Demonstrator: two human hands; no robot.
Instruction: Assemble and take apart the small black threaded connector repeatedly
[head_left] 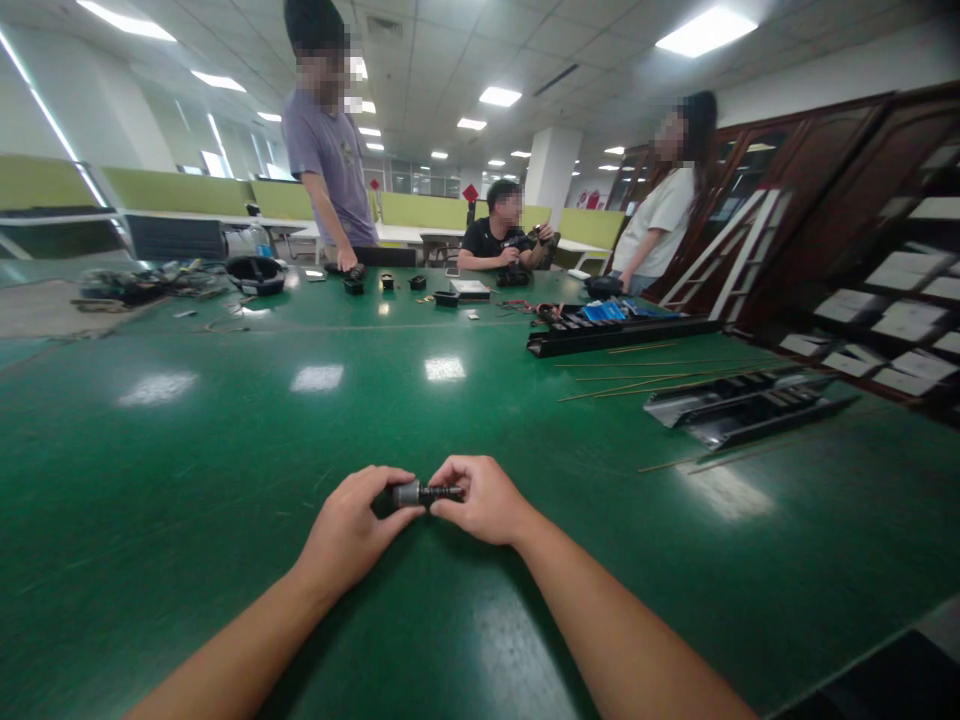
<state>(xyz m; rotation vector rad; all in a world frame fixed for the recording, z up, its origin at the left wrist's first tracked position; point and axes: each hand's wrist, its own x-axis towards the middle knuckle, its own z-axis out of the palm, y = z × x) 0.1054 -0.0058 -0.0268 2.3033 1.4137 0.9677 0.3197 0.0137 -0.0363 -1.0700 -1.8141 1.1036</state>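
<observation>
A small cylindrical part (pixel 409 494) with a grey body and a dark, ribbed shaft is held level just over the green table (pixel 247 470). Around its thicker grey end, at the left, the thumb and fingers of my left hand (pixel 346 530) are closed. My right hand (pixel 489 500) pinches the thin shaft end between thumb and fingers. The fingertips hide both tips of the part, and its exact kind is not clear.
Black metal channels (pixel 750 410) and thin rods (pixel 622 388) lie to the right. A longer black rail (pixel 577 340) sits behind them. Small black boxes (pixel 446 299) and a black headset-like ring (pixel 256 274) are at the far side, where three people are.
</observation>
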